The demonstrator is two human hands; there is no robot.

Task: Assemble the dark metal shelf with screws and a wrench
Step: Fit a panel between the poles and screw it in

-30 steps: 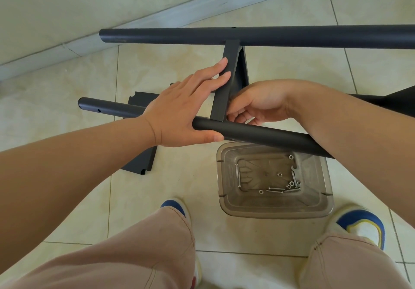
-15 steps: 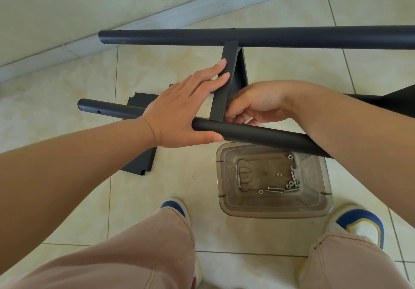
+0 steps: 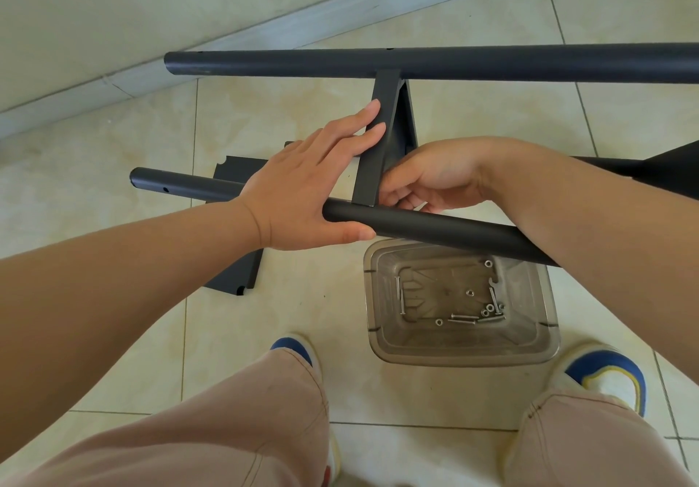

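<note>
No writing or brand could be read on anything in view. A clear plastic tub (image 3: 459, 350) stood on the tiled floor (image 3: 125, 138) between the person's shoes, and in it lay loose silver screws (image 3: 463, 318) and small nuts, most gathered toward its near right corner, one long screw apart at the left; a flat metal piece along the right side may have been the wrench, though that could not be told. The dark shelf frame was above the tub: a near tube (image 3: 435, 227) and a far tube (image 3: 454, 64), joined by a flat crossbar (image 3: 378, 146). The left hand (image 3: 302, 191) was spread flat, fingers lying against the crossbar and thumb under the near tube. The right hand (image 3: 431, 180) was curled at the joint of crossbar and near tube, fingertips pressed together there; what they pinched could not be seen. A dark panel (image 3: 234, 259) lay on the floor under the left arm.
</note>
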